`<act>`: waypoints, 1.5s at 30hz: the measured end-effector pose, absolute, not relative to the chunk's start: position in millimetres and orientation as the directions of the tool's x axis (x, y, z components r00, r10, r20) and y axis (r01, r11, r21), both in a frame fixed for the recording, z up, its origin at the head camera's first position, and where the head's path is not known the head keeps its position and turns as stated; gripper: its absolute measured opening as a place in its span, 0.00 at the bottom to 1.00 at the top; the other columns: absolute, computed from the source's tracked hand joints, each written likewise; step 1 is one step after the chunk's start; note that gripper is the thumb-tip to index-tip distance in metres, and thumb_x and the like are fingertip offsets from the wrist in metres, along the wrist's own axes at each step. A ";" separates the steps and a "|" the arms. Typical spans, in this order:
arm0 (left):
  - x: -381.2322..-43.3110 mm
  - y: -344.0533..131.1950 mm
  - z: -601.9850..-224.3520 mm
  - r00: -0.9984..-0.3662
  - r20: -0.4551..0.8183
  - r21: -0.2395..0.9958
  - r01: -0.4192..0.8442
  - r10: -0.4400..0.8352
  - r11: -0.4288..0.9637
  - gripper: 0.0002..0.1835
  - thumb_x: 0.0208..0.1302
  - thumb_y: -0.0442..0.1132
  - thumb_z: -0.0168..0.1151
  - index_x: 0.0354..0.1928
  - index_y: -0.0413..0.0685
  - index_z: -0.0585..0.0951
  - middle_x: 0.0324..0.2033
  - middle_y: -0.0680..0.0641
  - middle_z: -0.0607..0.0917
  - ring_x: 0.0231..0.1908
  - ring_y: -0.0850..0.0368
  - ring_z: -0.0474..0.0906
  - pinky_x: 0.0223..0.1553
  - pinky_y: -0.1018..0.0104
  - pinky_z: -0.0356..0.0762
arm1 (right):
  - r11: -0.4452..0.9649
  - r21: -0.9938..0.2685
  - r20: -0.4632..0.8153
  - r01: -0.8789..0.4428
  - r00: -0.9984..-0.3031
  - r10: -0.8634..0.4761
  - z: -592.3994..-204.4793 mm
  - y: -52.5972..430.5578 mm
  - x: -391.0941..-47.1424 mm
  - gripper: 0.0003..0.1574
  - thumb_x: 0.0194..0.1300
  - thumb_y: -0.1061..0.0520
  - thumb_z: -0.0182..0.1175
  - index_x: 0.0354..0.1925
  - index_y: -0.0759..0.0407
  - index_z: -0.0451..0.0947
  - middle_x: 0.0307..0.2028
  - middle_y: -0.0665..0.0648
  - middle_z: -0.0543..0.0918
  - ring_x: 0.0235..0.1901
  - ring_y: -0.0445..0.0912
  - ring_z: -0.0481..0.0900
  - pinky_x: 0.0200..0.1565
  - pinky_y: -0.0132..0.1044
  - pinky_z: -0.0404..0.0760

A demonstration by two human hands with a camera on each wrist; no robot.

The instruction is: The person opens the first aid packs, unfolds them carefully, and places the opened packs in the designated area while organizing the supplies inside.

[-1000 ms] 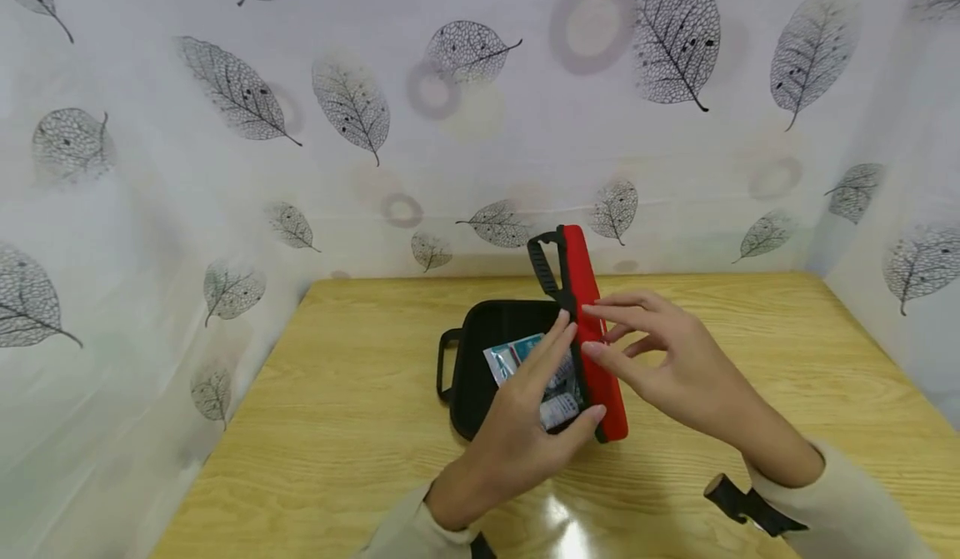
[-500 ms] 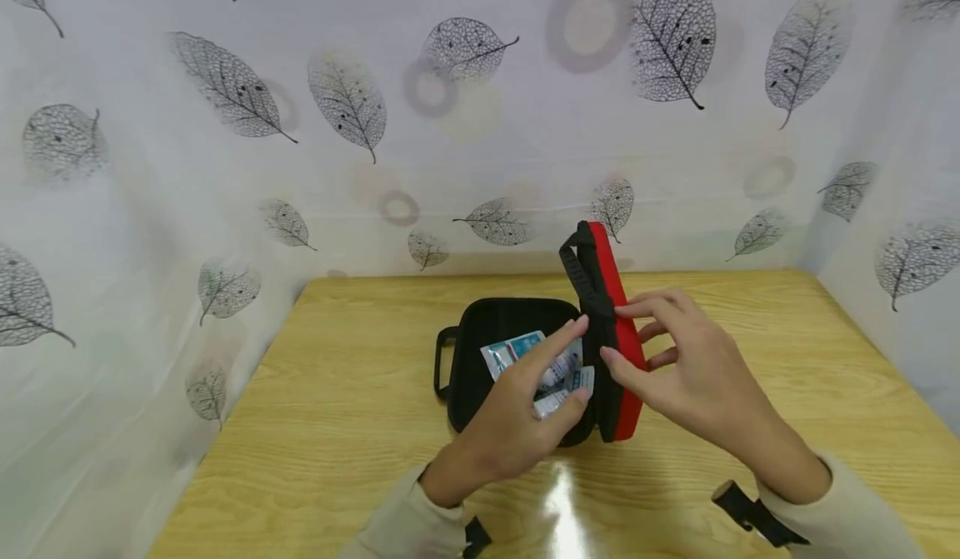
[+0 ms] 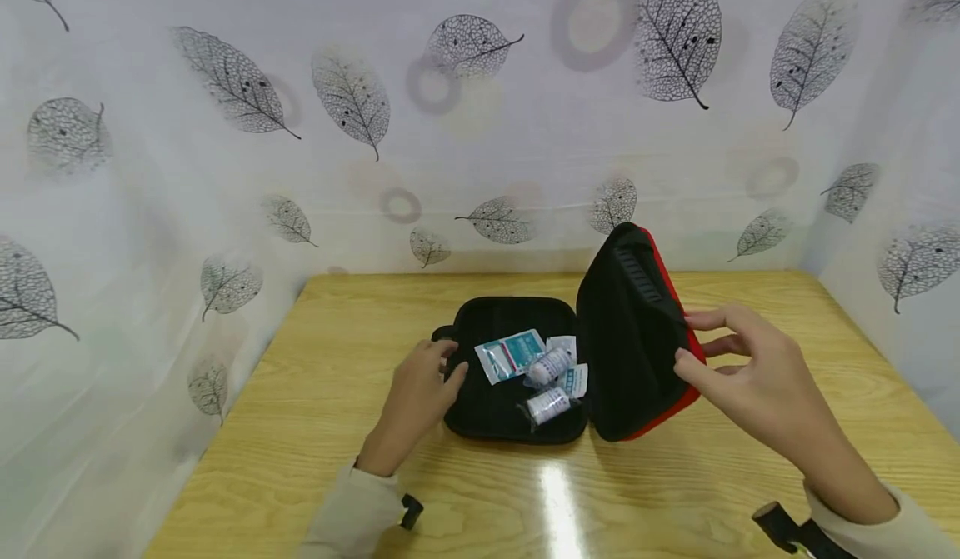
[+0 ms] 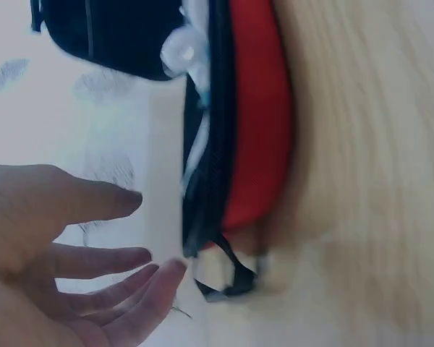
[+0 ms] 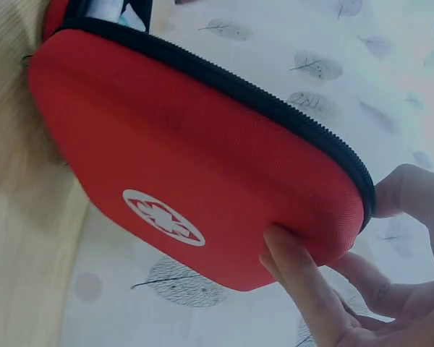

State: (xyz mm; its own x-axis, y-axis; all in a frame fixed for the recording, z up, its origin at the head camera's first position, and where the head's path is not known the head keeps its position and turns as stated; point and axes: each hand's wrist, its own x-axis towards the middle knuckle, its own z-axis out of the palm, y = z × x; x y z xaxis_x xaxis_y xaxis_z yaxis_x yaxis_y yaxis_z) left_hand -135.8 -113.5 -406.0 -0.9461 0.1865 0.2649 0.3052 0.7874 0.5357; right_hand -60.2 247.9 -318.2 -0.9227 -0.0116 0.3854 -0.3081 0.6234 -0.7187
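Red first-aid case (image 3: pixel 487 321) lies unfolded on the table (image 3: pixel 337 359), its raised lid (image 3: pixel 626 342) clamped by the right hand (image 3: pixel 757 376) between thumb and fingers, presumably against falling, while the left hand (image 3: pixel 418 388), fingers apart, is just beside the left handle (image 4: pixel 244 279), perhaps for steadying.

I am noting a white sheet (image 3: pixel 330 201) hanging behind the wooden table (image 3: pixel 345 351) and along both its sides. Grey-black leaf prints (image 3: pixel 351 101) are spreading across it, pointing various ways; right of centre, high up, a large dark leaf (image 3: pixel 678 38) is standing beside a pale mauve ring (image 3: pixel 563 22). The table is showing yellowish grain, and a bright light streak (image 3: pixel 559 509) is gleaming on its near part.
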 end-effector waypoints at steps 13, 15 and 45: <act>-152.4 -159.9 -427.6 -0.991 -0.083 0.605 0.032 0.104 0.796 0.20 0.68 0.41 0.67 0.54 0.31 0.82 0.32 0.47 0.82 0.30 0.55 0.75 0.31 0.63 0.75 | 0.456 -0.884 0.144 -0.105 -0.988 0.052 -360.0 290.9 -75.3 0.14 0.71 0.60 0.64 0.49 0.69 0.77 0.50 0.30 0.77 0.38 0.34 0.87 0.35 0.30 0.85; -154.5 -162.1 -427.4 -0.990 -0.105 0.599 0.014 0.096 0.801 0.19 0.67 0.40 0.68 0.53 0.31 0.83 0.33 0.47 0.82 0.32 0.54 0.75 0.33 0.61 0.76 | 0.357 -0.930 0.113 -0.090 -0.993 0.045 -370.0 300.1 -78.0 0.10 0.71 0.63 0.62 0.48 0.68 0.79 0.49 0.31 0.78 0.36 0.38 0.88 0.36 0.31 0.86; -172.9 -183.4 -430.2 -0.985 -0.168 0.674 -0.142 -0.037 0.725 0.14 0.64 0.38 0.71 0.46 0.34 0.86 0.29 0.46 0.86 0.23 0.56 0.81 0.26 0.65 0.79 | 0.384 -0.860 -0.334 0.336 -0.940 0.074 -427.0 328.6 -87.1 0.22 0.74 0.56 0.61 0.54 0.75 0.77 0.36 0.51 0.85 0.31 0.46 0.85 0.36 0.41 0.87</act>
